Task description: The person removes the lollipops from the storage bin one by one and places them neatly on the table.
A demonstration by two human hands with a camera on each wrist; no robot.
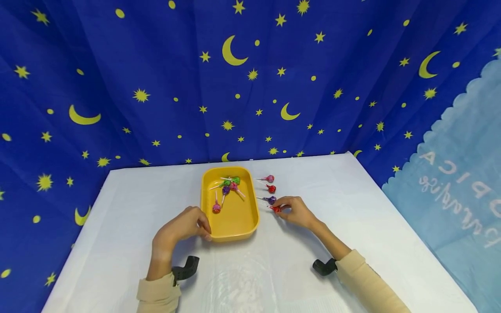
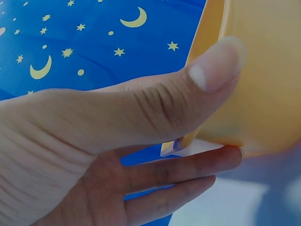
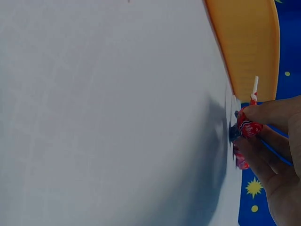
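A yellow plastic tray (image 1: 232, 224) sits on the table with several wrapped lollipops in it, among them a green one (image 1: 235, 179), a purple one (image 1: 225, 190) and a pink one (image 1: 216, 208). My left hand (image 1: 185, 227) grips the tray's near left corner; the left wrist view has its thumb (image 2: 214, 70) against the tray wall. Right of the tray, my right hand (image 1: 296, 212) pinches a red lollipop (image 3: 249, 128) between thumb and fingers. Just beyond it lie a purple lollipop (image 1: 271, 200), another red one (image 1: 272, 189) and a pink one (image 1: 269, 178), sticks toward the tray.
A white cloth covers the table (image 1: 325, 187). Behind it hangs a blue curtain (image 1: 176, 117) with yellow moons and stars, and a light blue lettered cloth (image 1: 462, 174) hangs at the right. Black straps with cameras (image 1: 188, 268) are on both wrists.
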